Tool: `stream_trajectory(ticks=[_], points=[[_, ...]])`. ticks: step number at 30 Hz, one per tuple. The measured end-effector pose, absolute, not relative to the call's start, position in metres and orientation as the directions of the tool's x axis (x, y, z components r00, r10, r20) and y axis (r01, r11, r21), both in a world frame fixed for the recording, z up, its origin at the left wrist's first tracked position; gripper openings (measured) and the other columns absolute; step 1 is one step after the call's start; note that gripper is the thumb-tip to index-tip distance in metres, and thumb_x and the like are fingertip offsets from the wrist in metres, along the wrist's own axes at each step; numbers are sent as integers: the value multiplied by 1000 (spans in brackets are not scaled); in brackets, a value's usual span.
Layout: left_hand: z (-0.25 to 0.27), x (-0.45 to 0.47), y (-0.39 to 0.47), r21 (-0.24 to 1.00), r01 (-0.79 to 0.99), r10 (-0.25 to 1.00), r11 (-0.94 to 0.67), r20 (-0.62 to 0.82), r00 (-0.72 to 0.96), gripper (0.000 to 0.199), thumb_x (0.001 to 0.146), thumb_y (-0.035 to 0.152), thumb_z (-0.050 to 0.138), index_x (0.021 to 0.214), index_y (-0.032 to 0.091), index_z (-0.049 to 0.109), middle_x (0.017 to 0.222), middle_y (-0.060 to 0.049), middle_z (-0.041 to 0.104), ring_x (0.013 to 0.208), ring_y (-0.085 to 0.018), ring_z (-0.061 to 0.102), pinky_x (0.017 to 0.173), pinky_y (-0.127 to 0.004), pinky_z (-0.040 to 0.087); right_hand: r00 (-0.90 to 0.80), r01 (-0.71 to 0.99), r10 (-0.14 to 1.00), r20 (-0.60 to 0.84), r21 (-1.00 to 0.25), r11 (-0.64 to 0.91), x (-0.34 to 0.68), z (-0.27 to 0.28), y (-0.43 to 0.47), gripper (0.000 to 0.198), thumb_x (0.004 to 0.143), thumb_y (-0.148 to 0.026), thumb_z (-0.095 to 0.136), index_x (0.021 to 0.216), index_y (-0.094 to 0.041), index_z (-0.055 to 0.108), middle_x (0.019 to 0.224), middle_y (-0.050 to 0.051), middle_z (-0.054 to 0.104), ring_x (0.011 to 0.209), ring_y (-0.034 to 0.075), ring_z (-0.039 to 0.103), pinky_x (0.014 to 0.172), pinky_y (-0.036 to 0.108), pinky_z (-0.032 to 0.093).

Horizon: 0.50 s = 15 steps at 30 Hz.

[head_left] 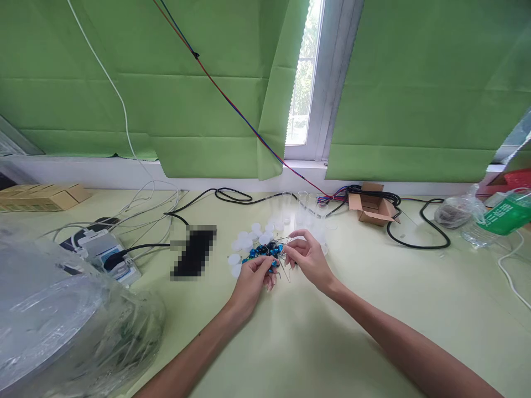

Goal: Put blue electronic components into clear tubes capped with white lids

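A small pile of blue parts with thin metal leads [260, 250] lies on the table in front of me. My left hand [254, 276] is closed at the near side of the pile, thumb and index finger pinched on one small blue part [274, 263]. To its right, my right hand [306, 255] is also in a pinch, its fingertips close to the left ones. Thin leads show around those fingertips, but what they grip is too small to make out. White translucent discs [244, 241] lie around the pile, and clear tubes [302, 202] stand behind it.
At left are a large clear plastic bag [83, 326], a power strip [110, 257] with cables and a pixelated dark shape [194, 251]. An open cardboard box [373, 210] and black cable [418, 243] lie back right, with a green-labelled bottle [501, 218] beyond.
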State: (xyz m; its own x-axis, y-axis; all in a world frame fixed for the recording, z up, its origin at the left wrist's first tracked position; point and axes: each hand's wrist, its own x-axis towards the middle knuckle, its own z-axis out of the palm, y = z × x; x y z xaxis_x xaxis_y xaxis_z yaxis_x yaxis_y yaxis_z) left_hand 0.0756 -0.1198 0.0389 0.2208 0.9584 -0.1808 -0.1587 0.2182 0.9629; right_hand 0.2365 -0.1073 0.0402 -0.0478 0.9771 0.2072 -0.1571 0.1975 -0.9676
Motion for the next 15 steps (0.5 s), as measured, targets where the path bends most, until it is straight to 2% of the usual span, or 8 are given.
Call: stream_trajectory(ticks=[15], points=[[38,77,-121,959,-173,953,225,-181,242,30,80,43,67,78,13,68,66,0,56,49,-8,49,43,-18,36,-75,-202,985,152,-970,135,234,37,-109,33,80,-34,71,98,-21,46,69,-4,64,52,11,57,50,24,43]])
